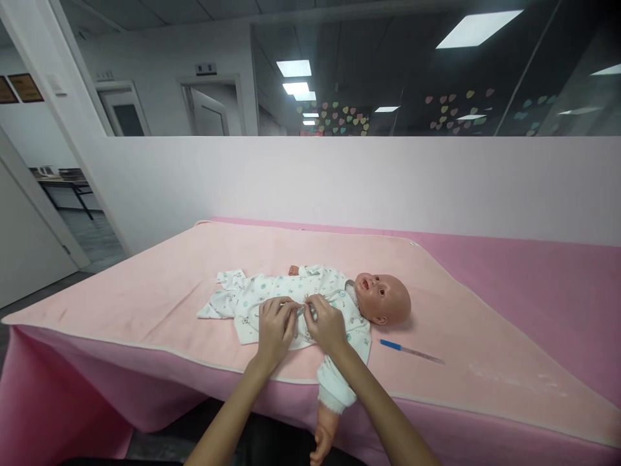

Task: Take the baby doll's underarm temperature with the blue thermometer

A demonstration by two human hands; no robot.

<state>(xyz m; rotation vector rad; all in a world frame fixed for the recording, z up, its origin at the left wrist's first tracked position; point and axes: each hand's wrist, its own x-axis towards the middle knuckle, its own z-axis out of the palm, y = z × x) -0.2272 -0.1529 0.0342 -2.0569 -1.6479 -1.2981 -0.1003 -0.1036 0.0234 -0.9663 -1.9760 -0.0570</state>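
Observation:
A baby doll [383,298] lies on its back on the pink blanket [145,310], head to the right. It wears a white printed romper [252,294]. My left hand [274,323] and my right hand [327,323] meet over the doll's chest. Both hands have curled fingers pinching the romper's front opening. One doll arm hangs over the table's near edge, its bare hand [323,443] pointing down.
A blue-capped thermometer or pen [410,350] lies on the blanket right of the doll. A darker pink cloth [533,272] covers the table beneath. A white partition wall [339,181] stands behind, with an open doorway at the left.

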